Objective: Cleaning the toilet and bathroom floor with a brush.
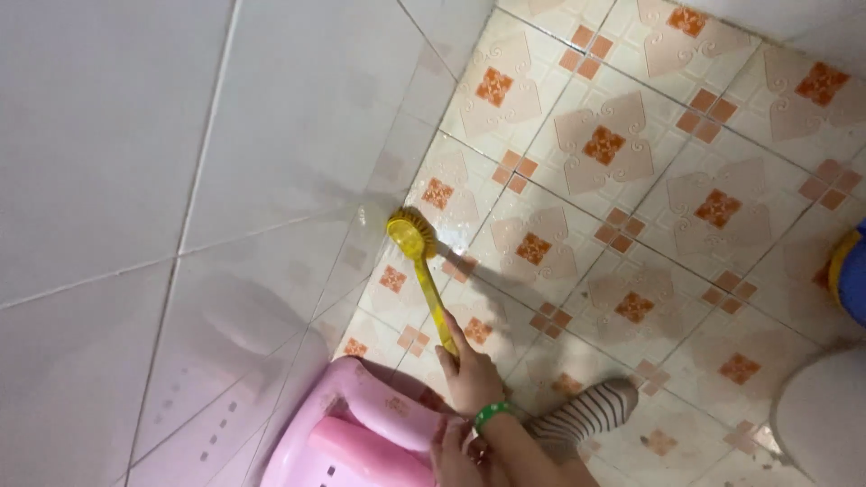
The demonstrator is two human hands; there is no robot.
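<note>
— Yellow brush (417,248)! Who holds it?

— The right hand (471,379) does. Its fingers are wrapped tight around the low end of the long handle. There is a green band (492,413) on that wrist.

— Where is the brush head?

— It is pressed down where the floor (667,171) meets the white wall (180,135), right at the edge. The bristles touch the tiles there.

— And the other hand?

— The left hand (454,455) is at the bottom, on the pink stool (361,433). It looks like it rests on the stool, but I cannot tell if it grips it.

— Is the floor clean now?

— Hard to say. The orange and cream tiles near the brush look wet and shiny. I think the scrubbing is under way at this edge, and I cannot see how much of the floor is left.

— What else is there?

— A foot in a striped sock (586,413) sits just beside the right arm. A blue and yellow thing (851,271) peeks in at the right side.
</note>
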